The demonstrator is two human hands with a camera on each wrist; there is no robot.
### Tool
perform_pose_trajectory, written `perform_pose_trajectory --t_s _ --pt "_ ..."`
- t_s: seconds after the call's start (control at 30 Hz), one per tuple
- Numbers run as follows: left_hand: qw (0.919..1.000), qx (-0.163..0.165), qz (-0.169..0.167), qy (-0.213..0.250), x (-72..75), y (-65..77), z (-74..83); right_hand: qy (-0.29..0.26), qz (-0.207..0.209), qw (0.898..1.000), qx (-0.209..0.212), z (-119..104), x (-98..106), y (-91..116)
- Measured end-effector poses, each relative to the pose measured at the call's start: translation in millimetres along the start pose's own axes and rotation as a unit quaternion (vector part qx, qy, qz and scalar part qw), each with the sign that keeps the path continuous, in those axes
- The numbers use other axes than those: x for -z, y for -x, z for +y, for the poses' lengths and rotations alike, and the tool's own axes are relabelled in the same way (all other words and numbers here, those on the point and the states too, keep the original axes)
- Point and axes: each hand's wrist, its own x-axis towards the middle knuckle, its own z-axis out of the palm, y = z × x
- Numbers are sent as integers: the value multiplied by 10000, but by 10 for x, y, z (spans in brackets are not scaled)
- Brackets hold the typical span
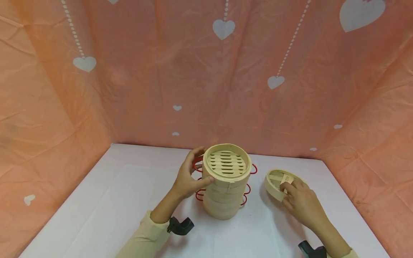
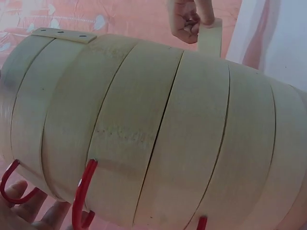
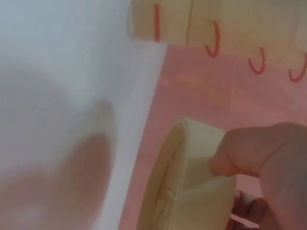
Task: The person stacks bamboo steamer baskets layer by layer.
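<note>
A tall stack of round bamboo steamer baskets (image 1: 224, 193) stands upright on the table, with red loop handles (image 2: 82, 191) on its sides. Its top basket is uncovered and shows a slatted floor (image 1: 227, 163). My left hand (image 1: 190, 175) grips this top basket from the left, thumb on the near rim and fingers around the far side by a red handle. To the right, my right hand (image 1: 303, 202) holds a shallow bamboo steamer lid (image 3: 201, 187) by its edge, tilted and apart from the stack. In the right wrist view the thumb presses its outer wall; the other fingers are partly hidden.
A white-covered table (image 1: 106, 208) lies under the stack. Pink-orange cloth (image 1: 193, 71) with white hearts hangs behind and at both sides. Black wrist mounts (image 1: 180, 226) sit at both sleeves. Shadows (image 3: 86, 167) of the right hand and lid fall on the tabletop.
</note>
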Motion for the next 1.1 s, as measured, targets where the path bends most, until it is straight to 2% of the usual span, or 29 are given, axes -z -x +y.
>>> perform_pose_trajectory --t_s 0.17,0.47,1.1 --pt "10000 65 -25 -32 -16 -17 26 -68 120 9999 -1 5 59 -51" --pt "9999 144 19 -74 -26 -33 0 -298 589 9978 55 -12 198 -204" --pt "9997 214 11 -69 -17 -42 -12 -785 1123 9901 297 -162 435 -514"
